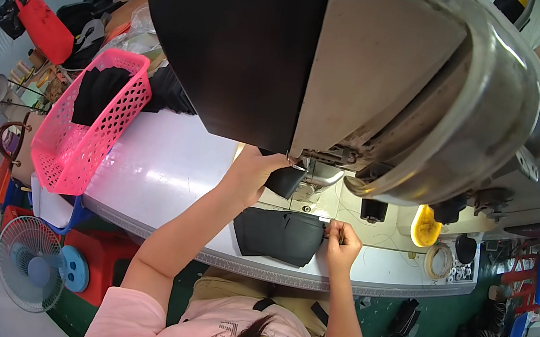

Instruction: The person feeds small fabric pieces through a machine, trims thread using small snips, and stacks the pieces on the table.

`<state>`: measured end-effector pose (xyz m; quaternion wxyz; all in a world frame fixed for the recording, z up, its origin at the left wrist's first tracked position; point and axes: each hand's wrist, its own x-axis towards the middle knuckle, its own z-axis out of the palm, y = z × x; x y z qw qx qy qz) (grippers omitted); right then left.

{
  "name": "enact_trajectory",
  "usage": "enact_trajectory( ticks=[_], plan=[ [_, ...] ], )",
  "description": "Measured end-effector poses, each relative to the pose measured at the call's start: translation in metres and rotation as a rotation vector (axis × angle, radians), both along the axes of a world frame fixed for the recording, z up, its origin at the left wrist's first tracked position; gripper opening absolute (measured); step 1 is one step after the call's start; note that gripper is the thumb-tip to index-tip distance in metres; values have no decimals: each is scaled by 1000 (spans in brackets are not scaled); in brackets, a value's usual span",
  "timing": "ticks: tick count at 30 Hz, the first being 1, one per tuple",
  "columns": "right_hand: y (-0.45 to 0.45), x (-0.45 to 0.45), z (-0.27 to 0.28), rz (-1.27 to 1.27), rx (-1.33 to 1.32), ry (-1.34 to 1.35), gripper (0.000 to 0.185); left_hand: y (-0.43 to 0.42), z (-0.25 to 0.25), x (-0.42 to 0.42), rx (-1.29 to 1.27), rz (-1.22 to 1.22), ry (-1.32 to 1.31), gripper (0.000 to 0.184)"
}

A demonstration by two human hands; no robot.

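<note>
My left hand (pixel 256 175) is closed on a black fabric piece (pixel 286 181) beside the sewing machine's (pixel 387 67) needle area. Its fingertips are partly hidden by the machine head. A larger black fabric piece (pixel 280 236) lies flat on the white table in front of me, with a small white tag (pixel 323 219) at its upper right. My right hand (pixel 344 246) pinches the right edge of this larger piece. Something small and dark shows between its curled fingers, too small to name.
A pink plastic basket (pixel 87 131) with black fabric stands on the table (pixel 155 171) at left. To the right are a yellow tray (pixel 426 227) and a ring of pale tape (pixel 439 261). A fan (pixel 32 264) and red stool (pixel 101 258) stand below left. Another person is at the back.
</note>
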<state>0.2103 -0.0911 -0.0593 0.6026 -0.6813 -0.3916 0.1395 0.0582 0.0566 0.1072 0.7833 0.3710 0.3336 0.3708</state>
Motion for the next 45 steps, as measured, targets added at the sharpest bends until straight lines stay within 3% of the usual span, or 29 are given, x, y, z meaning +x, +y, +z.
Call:
enact_trajectory(
  ticks=[7, 10, 13, 16, 20, 21, 24, 26, 28, 30, 32, 37, 45],
  plan=[
    [0, -1, 0, -4, 7, -5, 10, 11, -15, 1, 76, 24, -23, 35],
    [0, 0, 0, -2, -2, -9, 10, 7, -10, -5, 33, 155, -170, 35],
    [1, -1, 5, 2, -3, -16, 10, 10, -26, -19, 281, 298, -169, 37],
    [-1, -3, 2, 9, 4, -13, 8, 16, -29, -30, 342, 51, -135, 37],
    [4, 2, -8, 5, 34, -23, 5, 12, -15, -23, 402, -22, 84, 21],
    [2, 2, -9, 5, 37, -23, 5, 12, -17, -21, 434, 69, 167, 17],
    [4, 1, -8, 1, 47, -49, 6, 33, -20, -42, 532, 258, -33, 13],
    [4, -1, -6, 0, 28, -61, 6, 43, -15, -62, 467, 456, -104, 5],
    [4, -1, -3, -2, 12, -79, 6, 55, -42, -74, 293, 546, -142, 5],
    [5, -1, -2, 2, 1, -100, 7, 60, -91, -70, 95, 501, -142, 2],
    [5, -1, -5, 8, -5, -108, 7, 47, -104, -50, -111, 452, -46, 4],
    [2, -5, 3, -9, -24, -135, 9, 61, -121, -5, -70, 321, -24, 10],
    [3, -5, 7, -3, -45, -167, 11, 82, -99, 48, -37, 215, 35, 21]
  ],
)
